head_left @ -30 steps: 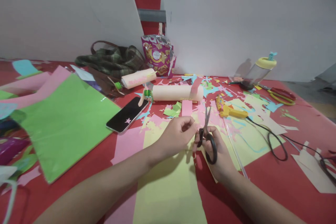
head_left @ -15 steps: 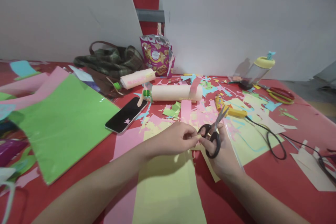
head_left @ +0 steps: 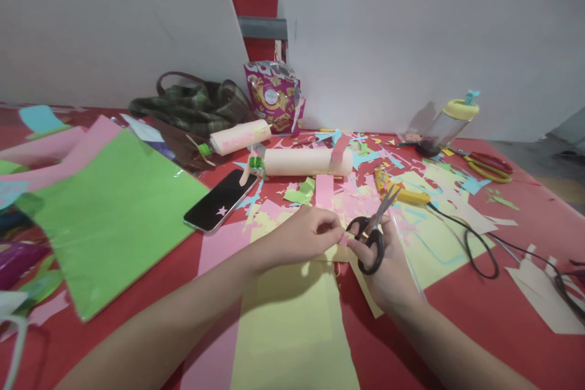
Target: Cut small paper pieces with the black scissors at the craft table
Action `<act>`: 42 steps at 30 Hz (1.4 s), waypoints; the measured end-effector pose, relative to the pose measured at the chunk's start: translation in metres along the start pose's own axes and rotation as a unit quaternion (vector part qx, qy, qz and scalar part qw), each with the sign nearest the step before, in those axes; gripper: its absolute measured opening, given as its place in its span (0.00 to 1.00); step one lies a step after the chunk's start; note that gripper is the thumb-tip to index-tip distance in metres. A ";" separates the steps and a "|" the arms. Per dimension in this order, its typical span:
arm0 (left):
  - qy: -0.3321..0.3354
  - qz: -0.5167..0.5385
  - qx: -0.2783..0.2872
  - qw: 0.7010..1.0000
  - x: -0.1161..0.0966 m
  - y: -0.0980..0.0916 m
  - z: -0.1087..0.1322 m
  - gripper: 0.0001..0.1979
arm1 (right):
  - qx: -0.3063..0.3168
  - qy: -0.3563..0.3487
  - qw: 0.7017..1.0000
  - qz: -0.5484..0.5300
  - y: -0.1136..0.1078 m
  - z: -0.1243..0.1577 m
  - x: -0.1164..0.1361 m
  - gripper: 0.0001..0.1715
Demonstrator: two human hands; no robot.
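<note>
My right hand (head_left: 390, 277) is closed around a pair of scissors (head_left: 375, 242), their black handles near my thumb and the slightly parted blades pointing up and away. A small scrap of paper (head_left: 348, 238), pale yellow and pinkish, shows between my two hands. My left hand (head_left: 317, 233) pinches this scrap from the left side, and my right thumb tip touches it too. Fingers cover much of the scrap, so its shape is unclear. Beneath both hands lie yellow paper sheets (head_left: 292, 323) over a pink sheet (head_left: 214, 317).
Behind my hands lies a paper-wrapped bottle (head_left: 297, 162) with a green cap; a phone (head_left: 220, 201) rests left of it. A yellow glue gun (head_left: 411, 196) trails its cord rightward. Green paper (head_left: 119, 213), a snack bag (head_left: 274, 97), pliers-like tools (head_left: 489, 167) and a clear container (head_left: 450, 125) surround them.
My left hand has shifted slightly, its fingertips drawing a little away from my right thumb. The scissors stay in nearly the same place in my right hand.
</note>
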State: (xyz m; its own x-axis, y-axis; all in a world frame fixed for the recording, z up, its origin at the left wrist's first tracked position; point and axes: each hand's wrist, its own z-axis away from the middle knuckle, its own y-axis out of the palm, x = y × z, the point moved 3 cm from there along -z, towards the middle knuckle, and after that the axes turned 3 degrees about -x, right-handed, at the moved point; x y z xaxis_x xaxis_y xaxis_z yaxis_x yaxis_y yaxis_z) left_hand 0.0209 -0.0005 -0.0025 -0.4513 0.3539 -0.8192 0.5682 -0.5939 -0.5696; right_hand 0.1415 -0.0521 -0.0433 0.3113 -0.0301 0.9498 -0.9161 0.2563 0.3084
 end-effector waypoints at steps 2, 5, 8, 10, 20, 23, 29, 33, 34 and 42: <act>-0.003 0.005 0.013 1.000 -0.001 0.000 0.000 0.13 | -0.009 -0.004 1.000 -0.002 0.000 0.000 0.000 0.17; -0.002 -0.001 0.027 1.000 -0.002 0.002 0.000 0.15 | -0.016 -0.008 1.000 -0.014 0.000 -0.001 -0.001 0.18; -0.002 0.002 0.027 1.000 -0.004 0.004 0.000 0.14 | -0.013 -0.006 0.999 -0.029 0.000 -0.002 -0.002 0.18; -0.002 0.014 0.023 1.000 -0.004 0.005 0.000 0.13 | -0.015 -0.008 0.999 -0.029 -0.001 -0.002 -0.002 0.17; 0.003 0.045 -0.024 0.999 0.002 -0.013 -0.001 0.14 | 0.077 0.050 0.996 -0.017 0.005 0.003 -0.006 0.18; 0.004 0.076 -0.058 0.995 0.001 -0.025 0.000 0.13 | 0.144 0.070 0.987 -0.032 0.009 0.006 -0.006 0.17; -0.001 0.106 -0.068 0.992 0.001 -0.033 0.001 0.12 | 0.258 0.080 0.963 -0.024 0.014 0.013 0.000 0.18; 0.001 0.094 -0.049 0.994 -0.001 -0.033 0.002 0.11 | 0.286 0.079 0.955 -0.006 0.016 0.014 0.003 0.21; 0.000 0.089 -0.044 0.995 -0.001 -0.033 0.002 0.11 | 0.287 0.080 0.955 -0.004 0.016 0.014 0.003 0.21; -0.009 0.045 0.001 0.999 -0.001 -0.033 0.002 0.13 | 0.291 0.082 0.953 0.004 0.018 0.014 0.003 0.22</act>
State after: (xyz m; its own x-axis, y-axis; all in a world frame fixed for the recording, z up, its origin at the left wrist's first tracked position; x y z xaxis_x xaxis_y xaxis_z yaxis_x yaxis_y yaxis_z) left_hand 0.0008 0.0172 0.0174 -0.4110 0.2865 -0.8654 0.6060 -0.6233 -0.4942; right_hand 0.1225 -0.0609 -0.0336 0.2957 0.1340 0.9459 -0.8888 -0.3244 0.3238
